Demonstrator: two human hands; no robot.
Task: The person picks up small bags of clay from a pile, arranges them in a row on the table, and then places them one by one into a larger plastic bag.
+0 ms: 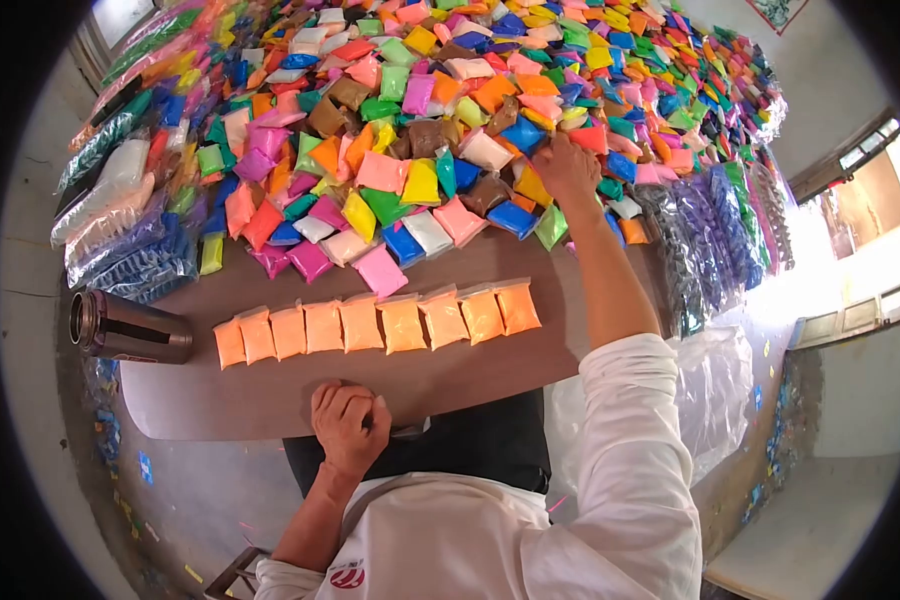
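Note:
My left hand [350,425] rests at the front edge of the brown table [190,400], curled into a loose fist with nothing showing in it. Stretched forward, my right hand [568,172] is over the big heap of small coloured packets [385,172], among blue and yellow ones. Its fingertips point down into the heap and are partly hidden, so what they grip, if anything, does not show. Between my hands and the heap lies a slightly slanting row of several light-orange packets [362,324], side by side, some overlapping at the edges.
A dark metal flask [135,328] lies at the table's left end. Bundles of clear plastic-wrapped packets flank the heap on the left [130,235] and right [705,235]. A transparent plastic bag [715,390] hangs by my right sleeve. Scraps litter the floor.

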